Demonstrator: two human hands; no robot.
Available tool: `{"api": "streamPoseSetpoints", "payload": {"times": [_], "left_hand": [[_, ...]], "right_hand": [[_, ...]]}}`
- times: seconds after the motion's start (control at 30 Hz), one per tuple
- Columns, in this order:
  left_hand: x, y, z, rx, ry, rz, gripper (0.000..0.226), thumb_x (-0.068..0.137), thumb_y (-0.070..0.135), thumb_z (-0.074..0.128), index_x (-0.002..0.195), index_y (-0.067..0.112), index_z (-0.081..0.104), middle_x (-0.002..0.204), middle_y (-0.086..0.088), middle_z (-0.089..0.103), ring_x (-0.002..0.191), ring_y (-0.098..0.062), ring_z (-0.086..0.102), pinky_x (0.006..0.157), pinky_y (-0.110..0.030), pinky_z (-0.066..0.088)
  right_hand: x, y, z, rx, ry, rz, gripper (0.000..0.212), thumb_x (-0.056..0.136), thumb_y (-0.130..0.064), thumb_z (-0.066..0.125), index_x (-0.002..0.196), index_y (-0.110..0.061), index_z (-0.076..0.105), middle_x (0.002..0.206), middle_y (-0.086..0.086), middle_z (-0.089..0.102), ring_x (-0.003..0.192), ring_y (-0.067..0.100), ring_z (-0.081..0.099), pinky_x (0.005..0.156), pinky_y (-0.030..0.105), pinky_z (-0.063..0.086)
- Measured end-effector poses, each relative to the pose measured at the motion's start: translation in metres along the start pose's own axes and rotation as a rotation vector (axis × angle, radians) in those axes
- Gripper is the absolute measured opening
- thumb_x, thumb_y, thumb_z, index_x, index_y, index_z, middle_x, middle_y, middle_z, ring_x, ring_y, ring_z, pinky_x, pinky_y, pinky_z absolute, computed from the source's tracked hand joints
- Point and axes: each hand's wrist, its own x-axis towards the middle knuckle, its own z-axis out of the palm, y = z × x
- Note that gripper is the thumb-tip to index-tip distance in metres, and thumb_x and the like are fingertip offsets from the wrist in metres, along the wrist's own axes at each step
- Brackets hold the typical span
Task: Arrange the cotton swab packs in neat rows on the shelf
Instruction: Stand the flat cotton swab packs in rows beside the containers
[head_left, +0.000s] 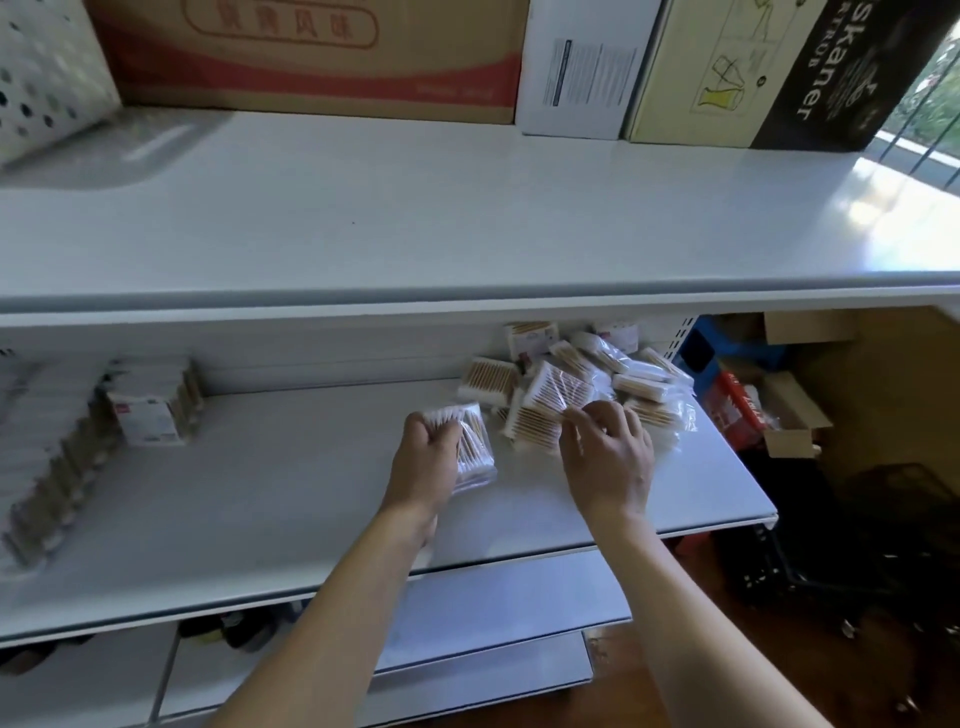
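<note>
Two hands worked over the white middle shelf (311, 499) as I watched: the left hand (427, 457) gripped a cotton swab pack (475, 447), the right hand (608, 452) pinched another pack (550, 395) at the loose pile (623, 374) (far right); standing rows (150, 400) filled the left.

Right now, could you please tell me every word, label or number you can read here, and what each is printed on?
"skaner", partly cut off: white letters on the black cardboard box at the top shelf's right end.
Red Chinese characters in a rounded frame on the brown-and-red cardboard carton: too blurred to read.
Small print on the white box's label: too small.
Red-marked labels on the boxed cotton swab packs: unreadable.
Red print on the carton right of the shelf: unreadable.
</note>
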Motion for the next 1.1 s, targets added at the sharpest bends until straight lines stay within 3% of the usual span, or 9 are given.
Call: {"api": "streamPoseSetpoints", "payload": {"times": [0.07,0.17,0.33,0.47,0.53,0.63,0.8,0.93,1.1], "left_hand": [[-0.003,0.003,0.002,-0.125,-0.057,-0.018,0.031,0.099,0.032,0.060,0.111,0.005,0.052,0.101,-0.009,0.063,0.079,-0.015,0.064,0.052,-0.021,0.053],[-0.002,-0.002,0.001,-0.253,-0.167,-0.031,0.057,0.080,0.065,0.072,0.114,0.022,0.053,0.108,-0.005,0.070,0.099,-0.022,0.072,0.081,-0.043,0.062],[0.012,-0.016,-0.028,-0.231,-0.006,0.044,0.043,0.092,0.021,0.072,0.126,0.019,0.047,0.118,-0.006,0.065,0.102,-0.022,0.069,0.064,-0.031,0.059],[0.020,-0.028,-0.065,-0.193,0.114,0.035,0.051,0.087,0.025,0.076,0.126,0.015,0.045,0.107,-0.002,0.065,0.089,-0.016,0.068,0.057,-0.030,0.057],[0.020,-0.031,-0.079,-0.131,0.119,0.037,0.060,0.075,0.043,0.081,0.120,0.015,0.054,0.105,-0.006,0.071,0.088,-0.019,0.072,0.061,-0.034,0.059],[0.017,-0.031,-0.095,-0.119,0.129,0.016,0.047,0.078,0.042,0.081,0.114,0.021,0.059,0.102,-0.003,0.073,0.089,-0.020,0.072,0.068,-0.036,0.057],[0.014,-0.026,-0.108,-0.057,0.170,0.001,0.048,0.067,0.052,0.077,0.101,0.023,0.062,0.098,-0.003,0.074,0.088,-0.024,0.071,0.077,-0.044,0.056],[0.012,-0.018,-0.093,-0.100,0.166,-0.014,0.038,0.088,0.030,0.076,0.118,0.020,0.055,0.108,-0.008,0.069,0.085,-0.024,0.069,0.065,-0.040,0.061],[-0.001,-0.004,-0.046,-0.297,-0.054,-0.078,0.046,0.091,0.053,0.066,0.125,0.023,0.056,0.115,-0.006,0.068,0.096,-0.028,0.072,0.067,-0.044,0.062]], "right_hand": [[-0.006,-0.019,-0.010,0.149,0.094,-0.025,0.009,0.088,-0.019,0.067,0.091,-0.016,0.075,0.093,0.004,0.064,0.083,0.031,0.060,0.070,0.039,0.050],[-0.023,-0.068,-0.018,0.289,0.116,-0.113,0.006,0.087,-0.017,0.070,0.086,-0.015,0.076,0.089,0.003,0.066,0.081,0.028,0.061,0.071,0.036,0.050],[-0.035,-0.096,-0.008,0.393,0.048,-0.164,0.012,0.092,-0.012,0.066,0.094,-0.009,0.077,0.098,0.005,0.069,0.088,0.026,0.060,0.078,0.032,0.050],[-0.020,-0.090,0.009,0.150,-0.190,-0.135,0.019,0.090,-0.019,0.055,0.097,-0.011,0.071,0.101,0.004,0.067,0.100,0.031,0.055,0.082,0.041,0.052],[-0.014,-0.095,0.025,0.020,-0.359,-0.185,0.027,0.087,-0.028,0.061,0.105,-0.010,0.068,0.109,0.006,0.066,0.115,0.032,0.052,0.095,0.045,0.049],[-0.015,-0.101,0.047,-0.065,-0.468,-0.262,0.030,0.083,-0.029,0.064,0.104,-0.009,0.070,0.110,0.007,0.069,0.119,0.034,0.054,0.111,0.044,0.036],[-0.015,-0.094,0.041,0.054,-0.278,-0.333,0.012,0.084,-0.014,0.064,0.088,-0.012,0.075,0.089,0.003,0.074,0.089,0.028,0.067,0.107,0.044,0.041],[-0.018,-0.096,0.012,0.387,-0.072,-0.346,0.020,0.092,-0.012,0.065,0.110,-0.008,0.074,0.115,0.004,0.072,0.109,0.025,0.066,0.100,0.039,0.047],[-0.021,-0.088,-0.003,0.573,-0.083,-0.518,0.019,0.095,-0.006,0.063,0.112,-0.004,0.073,0.124,0.007,0.067,0.118,0.024,0.062,0.095,0.038,0.052]]}}
